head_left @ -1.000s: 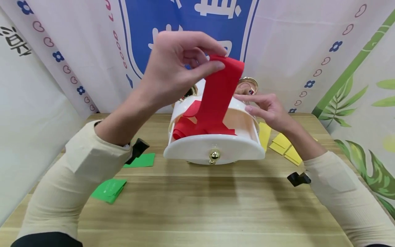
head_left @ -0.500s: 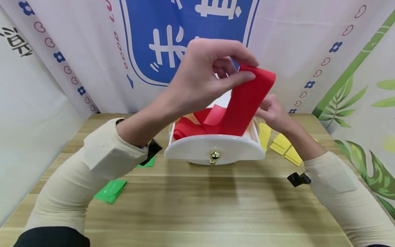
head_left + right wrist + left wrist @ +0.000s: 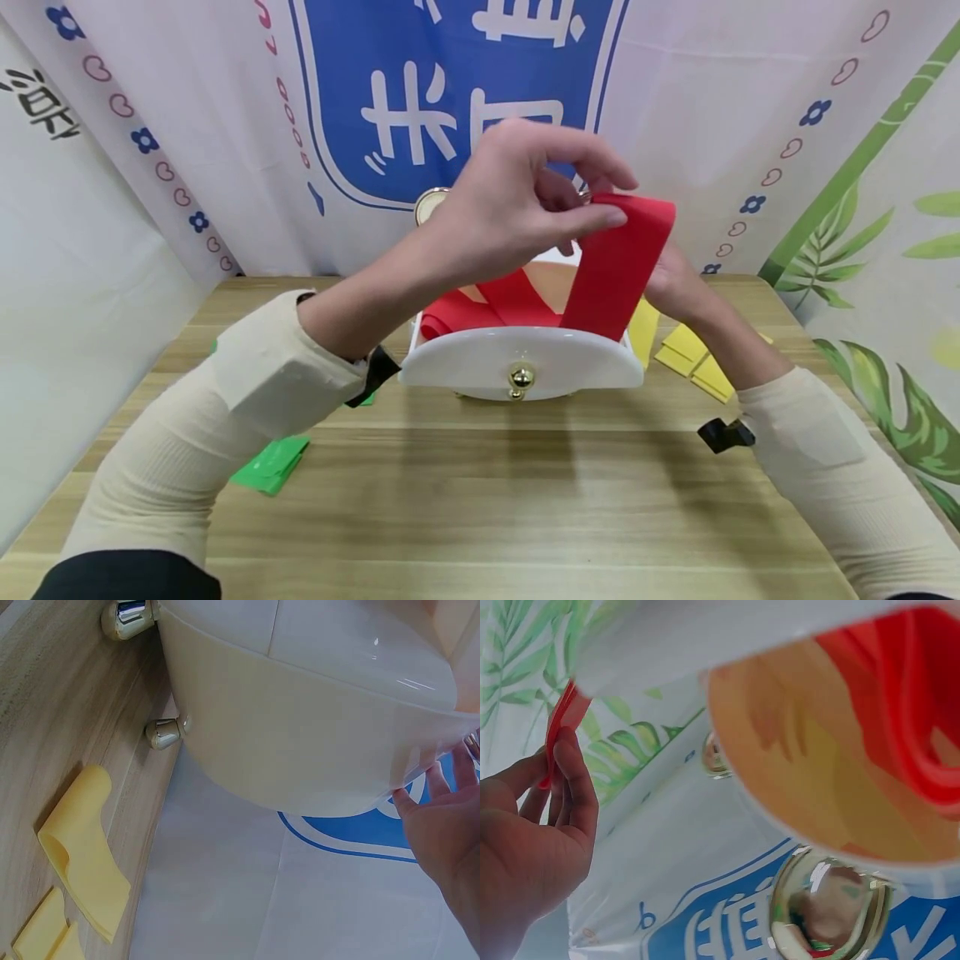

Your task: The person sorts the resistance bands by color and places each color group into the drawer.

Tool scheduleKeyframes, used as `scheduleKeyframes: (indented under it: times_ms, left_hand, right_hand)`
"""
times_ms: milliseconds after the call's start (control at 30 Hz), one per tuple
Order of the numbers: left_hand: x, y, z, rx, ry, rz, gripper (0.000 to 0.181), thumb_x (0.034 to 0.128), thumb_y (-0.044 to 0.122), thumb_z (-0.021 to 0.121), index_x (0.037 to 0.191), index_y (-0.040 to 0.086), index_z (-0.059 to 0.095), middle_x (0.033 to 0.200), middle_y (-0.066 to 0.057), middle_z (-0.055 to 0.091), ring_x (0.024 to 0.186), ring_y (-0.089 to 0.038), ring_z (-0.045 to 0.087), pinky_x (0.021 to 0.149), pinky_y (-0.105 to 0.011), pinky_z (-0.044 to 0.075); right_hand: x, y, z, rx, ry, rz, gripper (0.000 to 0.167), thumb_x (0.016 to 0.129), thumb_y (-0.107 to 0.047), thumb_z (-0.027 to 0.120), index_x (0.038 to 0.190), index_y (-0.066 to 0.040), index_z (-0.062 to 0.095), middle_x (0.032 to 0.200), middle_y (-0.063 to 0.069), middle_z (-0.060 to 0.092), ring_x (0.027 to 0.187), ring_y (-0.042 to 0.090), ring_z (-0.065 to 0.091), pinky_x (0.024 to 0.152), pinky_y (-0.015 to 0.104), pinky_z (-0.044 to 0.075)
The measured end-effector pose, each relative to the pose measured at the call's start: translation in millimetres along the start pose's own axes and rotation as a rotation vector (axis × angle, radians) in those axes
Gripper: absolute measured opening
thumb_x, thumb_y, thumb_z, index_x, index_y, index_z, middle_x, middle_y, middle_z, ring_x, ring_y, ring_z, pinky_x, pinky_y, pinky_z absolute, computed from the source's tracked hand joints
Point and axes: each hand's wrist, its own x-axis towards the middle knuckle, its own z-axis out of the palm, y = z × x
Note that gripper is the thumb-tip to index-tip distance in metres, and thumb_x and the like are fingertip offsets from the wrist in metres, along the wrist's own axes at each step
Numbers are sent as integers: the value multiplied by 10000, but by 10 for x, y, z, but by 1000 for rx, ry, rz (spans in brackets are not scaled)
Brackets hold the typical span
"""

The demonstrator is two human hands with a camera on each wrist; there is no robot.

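My left hand (image 3: 525, 200) pinches the top of a red folded strip (image 3: 618, 267) between thumb and fingers. The strip hangs at the right side of a pulled-out drawer (image 3: 465, 360) in a glossy white box (image 3: 277, 727). More red pieces (image 3: 457, 312) lie inside, the left one rolled. My right hand (image 3: 671, 279) is at the box's right side, partly hidden behind the strip in the head view. In the right wrist view, its fingertips (image 3: 403, 801) touch the box's edge, fingers fairly straight. The left wrist view also shows the pinched strip (image 3: 559, 735).
Green folded pieces (image 3: 272, 465) lie to the left on the wooden table (image 3: 525, 517), partly behind my left sleeve. Yellow folded pieces (image 3: 696, 360) lie to the right. The drawer front bears a gold knob (image 3: 522, 377). A printed curtain (image 3: 690, 125) hangs behind the box.
My left hand has moved right, then a little lower, carrying the pinched red strip from mid-drawer to its right side. My right hand stays at the box's side.
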Motion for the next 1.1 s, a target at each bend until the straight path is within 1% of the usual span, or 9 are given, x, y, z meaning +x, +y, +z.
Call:
scheduleKeyframes:
  times_ms: [67, 167, 267, 367, 533, 633, 833, 967, 1100]
  left_hand:
    - [-9, 3, 13, 23, -14, -70, 287, 907, 34, 779, 1189, -2, 741, 1016, -61, 704, 837, -100, 752, 728, -307, 620]
    - [-15, -8, 21, 84, -41, -129, 295, 902, 28, 784, 1194, 8, 750, 1028, -74, 704, 875, -111, 752, 776, -274, 614]
    - [-24, -16, 13, 147, -62, -145, 293, 901, 16, 782, 1192, 15, 756, 1091, -94, 714, 918, -151, 752, 856, -263, 597]
    - [-37, -29, 4, 214, -64, -136, 287, 903, 5, 775, 1190, 20, 761, 1128, -107, 716, 948, -176, 747, 891, -268, 587]
    - [-54, -73, -1, 350, -40, -50, 246, 911, 2, 762, 1156, 26, 780, 1060, -105, 713, 936, -173, 696, 822, -265, 597]
    - [-69, -87, 6, 387, -33, -26, 250, 904, 14, 774, 1153, 34, 784, 1057, -101, 716, 927, -176, 656, 805, -269, 588]
    - [-104, -115, 14, 399, -21, -27, 249, 902, 8, 774, 1148, 40, 789, 1063, -96, 724, 917, -179, 641, 780, -272, 580]
    - [-132, -149, 21, 382, -28, -17, 220, 900, -8, 770, 1116, 25, 793, 1048, -99, 734, 895, -184, 649, 756, -265, 575]
    - [-163, -187, 24, 378, -53, -5, 193, 888, -10, 785, 1078, 20, 797, 1021, -96, 741, 875, -183, 652, 764, -257, 568]
  right_hand:
    - [19, -13, 7, -14, -1, 0, 124, 993, -113, 652, 1074, -203, 683, 942, -17, 693, 854, 134, 622, 818, 242, 506]
    - [43, -36, 23, -41, 1, 7, 282, 951, 27, 600, 1043, -213, 716, 944, -2, 716, 860, 158, 652, 786, 237, 546]
    - [50, -46, 41, -50, -4, 27, 443, 890, 113, 547, 1069, -240, 745, 1001, -6, 733, 940, 176, 658, 818, 245, 557]
    - [55, -39, 50, -51, -9, 41, 498, 880, 104, 531, 1116, -262, 770, 1068, -4, 745, 1067, 211, 630, 947, 295, 518]
    - [57, -26, 58, -30, -6, 50, 484, 896, 58, 551, 1186, -256, 780, 1145, 20, 752, 1202, 265, 579, 1086, 373, 433]
    - [56, -26, 60, -35, -6, 58, 480, 897, 40, 554, 1210, -250, 773, 1158, 21, 754, 1201, 254, 585, 1052, 334, 466]
    - [60, -28, 57, -37, -16, 49, 494, 885, 52, 552, 1229, -231, 766, 1162, 32, 755, 1145, 240, 618, 957, 294, 528]
    - [59, -38, 57, -30, -18, 43, 507, 884, 70, 549, 1229, -230, 769, 1148, 23, 761, 1123, 222, 633, 959, 291, 525]
    - [64, -46, 63, -40, -13, 57, 499, 892, 57, 563, 1238, -239, 766, 1140, 27, 769, 1133, 233, 642, 1021, 338, 490]
